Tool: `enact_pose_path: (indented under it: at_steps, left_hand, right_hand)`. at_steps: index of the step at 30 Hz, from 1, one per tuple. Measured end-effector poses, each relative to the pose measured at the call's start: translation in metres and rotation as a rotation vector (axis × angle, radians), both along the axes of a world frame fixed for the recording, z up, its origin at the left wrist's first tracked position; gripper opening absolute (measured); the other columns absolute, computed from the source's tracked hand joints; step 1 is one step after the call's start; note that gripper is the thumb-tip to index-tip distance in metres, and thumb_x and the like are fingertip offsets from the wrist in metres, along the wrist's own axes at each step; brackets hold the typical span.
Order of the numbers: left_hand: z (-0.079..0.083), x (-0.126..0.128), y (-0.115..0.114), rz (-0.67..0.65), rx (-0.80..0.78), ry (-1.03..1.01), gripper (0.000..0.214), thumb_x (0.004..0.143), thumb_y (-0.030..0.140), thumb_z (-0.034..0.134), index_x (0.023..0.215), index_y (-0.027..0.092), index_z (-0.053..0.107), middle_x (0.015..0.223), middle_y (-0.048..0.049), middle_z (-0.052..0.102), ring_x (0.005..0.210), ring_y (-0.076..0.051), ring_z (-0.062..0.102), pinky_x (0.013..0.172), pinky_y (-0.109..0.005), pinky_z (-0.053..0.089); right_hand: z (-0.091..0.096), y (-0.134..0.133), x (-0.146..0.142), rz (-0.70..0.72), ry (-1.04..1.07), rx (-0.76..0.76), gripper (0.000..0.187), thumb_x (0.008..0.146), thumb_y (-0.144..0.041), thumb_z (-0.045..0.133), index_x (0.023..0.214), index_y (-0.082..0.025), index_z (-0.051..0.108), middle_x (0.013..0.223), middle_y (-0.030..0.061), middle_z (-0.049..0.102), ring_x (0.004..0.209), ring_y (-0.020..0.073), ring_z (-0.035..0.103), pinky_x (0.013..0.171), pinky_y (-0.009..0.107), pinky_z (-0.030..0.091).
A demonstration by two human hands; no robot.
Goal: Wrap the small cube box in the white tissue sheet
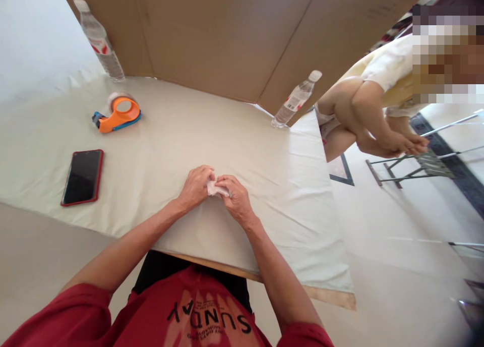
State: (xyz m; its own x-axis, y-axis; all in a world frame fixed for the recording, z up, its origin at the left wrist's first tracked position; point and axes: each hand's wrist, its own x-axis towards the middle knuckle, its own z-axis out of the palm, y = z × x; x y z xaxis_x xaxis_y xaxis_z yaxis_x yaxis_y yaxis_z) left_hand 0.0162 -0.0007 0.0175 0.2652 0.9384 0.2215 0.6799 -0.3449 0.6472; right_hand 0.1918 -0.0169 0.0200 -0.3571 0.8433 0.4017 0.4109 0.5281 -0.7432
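Note:
Between my two hands, near the front of the cloth-covered table [212, 130], is a small piece of crumpled white tissue [217, 189]. My left hand [197, 185] pinches its left end with curled fingers. On the other end, my right hand [235, 198] grips with thumb and fingers closed. Both hands sit just above the cloth, close together. Whether anything is wrapped inside the white piece cannot be seen.
To the left lie a black phone [82, 177] with a red case and an orange tape dispenser [120, 114]. Water bottles stand at the back left [101, 44] and right [297, 101], against a tall cardboard panel [212, 39]. At right, another person [378, 95] is near a folding stool [416, 165].

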Motion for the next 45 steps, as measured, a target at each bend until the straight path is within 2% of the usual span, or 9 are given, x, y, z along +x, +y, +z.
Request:
enact_pose_path:
  at_steps: [7, 10, 15, 19, 23, 28, 36, 41, 45]
  left_hand:
    - [0.012, -0.040, -0.006, -0.345, -0.018, 0.003, 0.045, 0.075, 0.016, 0.066, 0.120, 0.019, 0.061, 0.143, -0.0169, 0.057, 0.140, -0.028, 0.049, 0.114, -0.046, 0.042]
    - [0.007, -0.041, -0.008, -0.325, 0.023, 0.006, 0.043, 0.077, 0.022, 0.069, 0.120, 0.017, 0.062, 0.152, -0.0206, 0.047, 0.143, -0.031, 0.045, 0.116, -0.048, 0.040]
    - [0.000, -0.019, -0.002, -0.195, -0.049, -0.129, 0.028, 0.081, 0.031, 0.064, 0.105, 0.018, 0.062, 0.118, -0.0116, 0.070, 0.104, -0.022, 0.067, 0.091, -0.035, 0.054]
    - [0.020, -0.010, 0.010, -0.050, -0.317, -0.171, 0.024, 0.073, 0.037, 0.065, 0.087, 0.018, 0.062, 0.078, -0.0013, 0.067, 0.071, -0.017, 0.062, 0.065, -0.027, 0.049]
    - [0.038, -0.002, 0.019, -0.084, -0.747, -0.191, 0.026, 0.080, 0.039, 0.049, 0.085, 0.017, 0.062, 0.075, -0.0034, 0.065, 0.061, -0.019, 0.061, 0.051, -0.027, 0.041]
    - [0.030, -0.005, 0.018, 0.116, -0.377, 0.161, 0.032, 0.085, 0.043, 0.045, 0.070, 0.018, 0.058, 0.070, -0.0061, 0.060, 0.067, -0.020, 0.055, 0.060, -0.030, 0.034]
    - [0.020, -0.032, 0.014, -0.206, -0.643, -0.402, 0.057, 0.073, 0.046, 0.073, 0.119, 0.015, 0.060, 0.105, -0.0061, 0.067, 0.088, -0.020, 0.061, 0.075, -0.028, 0.048]
    - [0.012, -0.034, 0.014, -0.197, -0.738, -0.536, 0.082, 0.072, 0.041, 0.079, 0.142, 0.016, 0.044, 0.121, -0.0113, 0.065, 0.105, -0.024, 0.063, 0.085, -0.032, 0.050]
    - [0.008, -0.034, 0.013, -0.157, -0.767, -0.565, 0.096, 0.072, 0.038, 0.080, 0.152, 0.015, 0.033, 0.127, -0.0136, 0.062, 0.112, -0.026, 0.062, 0.093, -0.037, 0.050]
  right_hand:
    - [-0.010, -0.007, 0.006, 0.053, -0.061, 0.107, 0.024, 0.086, -0.013, 0.056, 0.106, -0.023, 0.067, 0.120, 0.0127, 0.069, 0.118, 0.0222, 0.065, 0.102, 0.041, 0.053]
    - [-0.018, -0.008, 0.010, 0.099, -0.077, 0.172, 0.031, 0.086, -0.015, 0.060, 0.115, -0.022, 0.065, 0.128, 0.0151, 0.066, 0.126, 0.0250, 0.061, 0.106, 0.044, 0.052]
    - [-0.019, 0.002, 0.012, 0.104, -0.099, 0.183, 0.033, 0.086, -0.009, 0.052, 0.113, -0.022, 0.065, 0.125, 0.0142, 0.067, 0.126, 0.0244, 0.061, 0.105, 0.042, 0.052]
    - [0.007, 0.024, 0.013, 0.099, -0.017, -0.103, 0.018, 0.086, -0.018, 0.052, 0.098, -0.021, 0.066, 0.101, 0.0070, 0.070, 0.097, 0.0204, 0.067, 0.088, 0.034, 0.054]
    - [0.020, 0.040, 0.010, 0.130, 0.069, -0.576, 0.016, 0.083, -0.035, 0.058, 0.077, -0.021, 0.057, 0.068, -0.0023, 0.057, 0.064, 0.0141, 0.055, 0.060, 0.025, 0.044]
    - [0.004, 0.041, 0.001, 0.072, 0.244, -0.741, 0.026, 0.076, -0.044, 0.065, 0.074, -0.021, 0.052, 0.067, -0.0040, 0.053, 0.062, 0.0122, 0.049, 0.058, 0.024, 0.040]
    - [-0.007, 0.041, -0.006, -0.077, 0.300, -0.732, 0.031, 0.076, -0.045, 0.066, 0.093, -0.020, 0.062, 0.075, -0.0010, 0.063, 0.065, 0.0147, 0.057, 0.056, 0.026, 0.046]
    - [0.000, 0.029, 0.007, -0.364, 0.206, -0.379, 0.030, 0.082, -0.040, 0.063, 0.104, -0.019, 0.065, 0.095, 0.0059, 0.069, 0.074, 0.0153, 0.060, 0.064, 0.028, 0.050]
    - [0.008, 0.020, 0.011, -0.188, 0.072, -0.254, 0.021, 0.088, -0.035, 0.061, 0.102, -0.020, 0.068, 0.099, 0.0061, 0.071, 0.067, 0.0125, 0.058, 0.060, 0.027, 0.047]
